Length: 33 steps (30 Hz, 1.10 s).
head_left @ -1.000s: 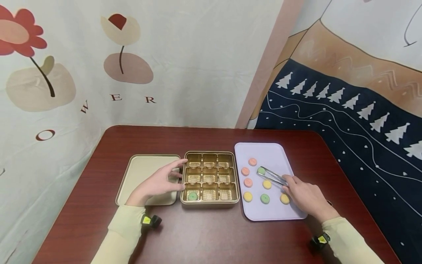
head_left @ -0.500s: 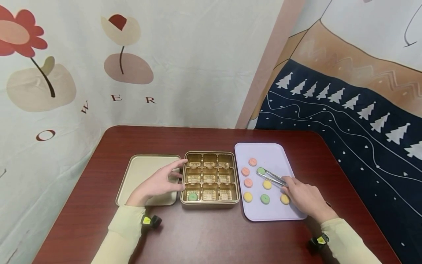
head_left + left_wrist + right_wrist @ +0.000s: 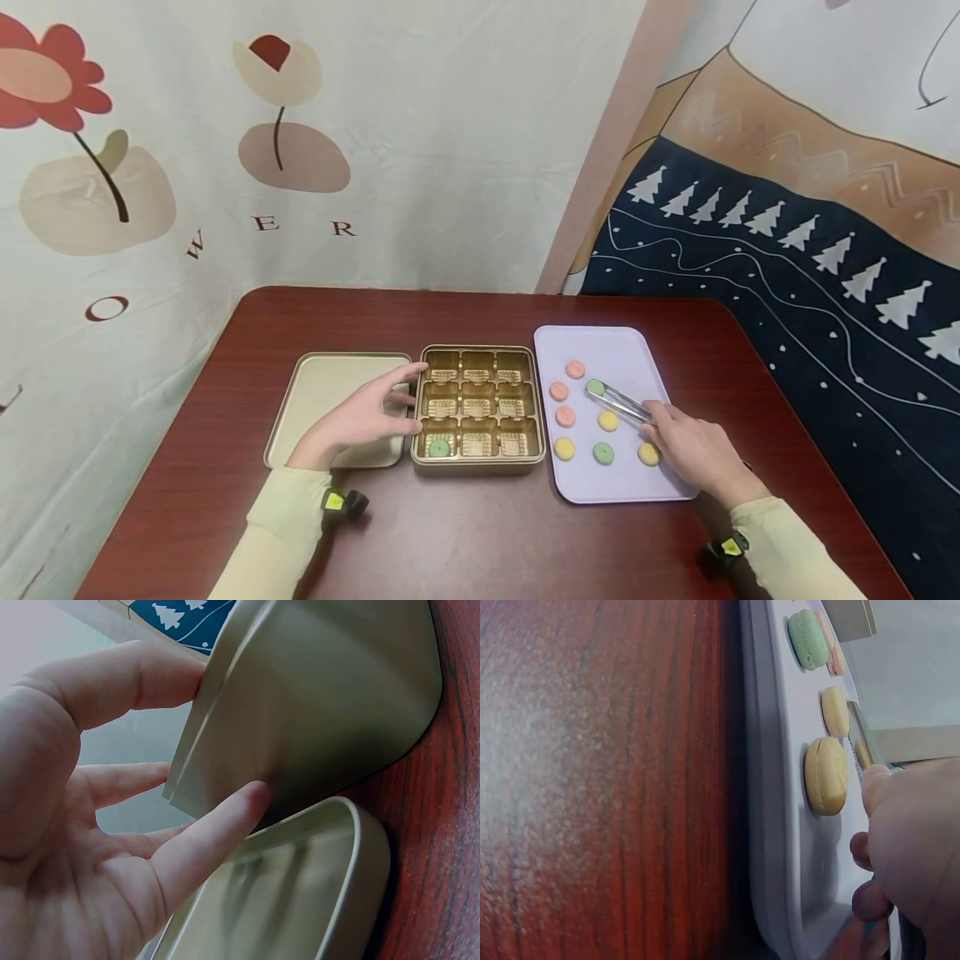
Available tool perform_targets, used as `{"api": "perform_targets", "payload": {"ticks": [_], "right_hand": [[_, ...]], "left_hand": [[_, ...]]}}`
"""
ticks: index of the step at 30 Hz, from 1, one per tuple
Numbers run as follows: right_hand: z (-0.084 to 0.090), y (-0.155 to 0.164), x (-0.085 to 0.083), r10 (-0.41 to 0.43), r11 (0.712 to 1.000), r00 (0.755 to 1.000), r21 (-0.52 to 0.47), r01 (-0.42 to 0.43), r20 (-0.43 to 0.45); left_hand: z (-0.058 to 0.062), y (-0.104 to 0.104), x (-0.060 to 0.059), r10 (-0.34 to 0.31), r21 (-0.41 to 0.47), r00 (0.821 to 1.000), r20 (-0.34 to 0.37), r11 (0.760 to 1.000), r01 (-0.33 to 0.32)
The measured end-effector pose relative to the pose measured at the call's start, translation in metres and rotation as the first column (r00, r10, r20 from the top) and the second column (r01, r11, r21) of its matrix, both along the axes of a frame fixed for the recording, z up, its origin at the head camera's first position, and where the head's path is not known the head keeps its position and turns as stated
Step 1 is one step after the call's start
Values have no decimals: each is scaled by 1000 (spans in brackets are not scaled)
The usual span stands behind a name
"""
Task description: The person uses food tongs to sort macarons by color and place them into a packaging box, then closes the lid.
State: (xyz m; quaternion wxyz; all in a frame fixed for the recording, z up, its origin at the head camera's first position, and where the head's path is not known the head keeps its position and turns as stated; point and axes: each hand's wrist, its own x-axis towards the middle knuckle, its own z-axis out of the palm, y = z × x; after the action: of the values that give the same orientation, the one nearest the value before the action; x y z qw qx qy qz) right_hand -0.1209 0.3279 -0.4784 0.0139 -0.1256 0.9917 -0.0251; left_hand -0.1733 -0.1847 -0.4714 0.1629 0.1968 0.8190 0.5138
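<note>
nothing has shifted that i can see, so work seems paused: the right hand [image 3: 693,447] pinches silver metal tongs [image 3: 628,400], the left hand [image 3: 360,414], fingers spread, touches a square gold metal tin [image 3: 480,468]. past the right fingers, a round pale-green macaron [image 3: 595,387] sits between the tongs' 2 tips over a rectangular lilac tray [image 3: 600,487].

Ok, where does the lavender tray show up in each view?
Head: lavender tray right of centre, just right of the gold box.
Left wrist: not in the picture.
Right wrist: right of centre, tray running from top edge to bottom.
Shared landmark: the reddish-brown table, visible in all three views.
</note>
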Motion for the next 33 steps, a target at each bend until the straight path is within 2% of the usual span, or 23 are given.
{"api": "perform_targets", "payload": {"ticks": [11,16,23,29,33], "right_hand": [[13,-3,-3,-15,999,999,-29,14,-34],[15,-5,-5,3,999,998,-37,-5,-62],[17,-11,-6,12,999,998,-45,-14,-56],[21,-24,-10,28,999,998,-43,-31,-54],[23,-34,-13,65,997,994,-32,-68,-84]], "left_hand": [[1,0,0,3,-6,1000,0,1000,-3],[2,0,0,6,-10,1000,2,1000,-6],[0,0,0,6,-14,1000,1,1000,-6],[0,0,0,9,-13,1000,0,1000,-9],[-1,0,-1,6,-15,1000,-1,1000,-6]]}}
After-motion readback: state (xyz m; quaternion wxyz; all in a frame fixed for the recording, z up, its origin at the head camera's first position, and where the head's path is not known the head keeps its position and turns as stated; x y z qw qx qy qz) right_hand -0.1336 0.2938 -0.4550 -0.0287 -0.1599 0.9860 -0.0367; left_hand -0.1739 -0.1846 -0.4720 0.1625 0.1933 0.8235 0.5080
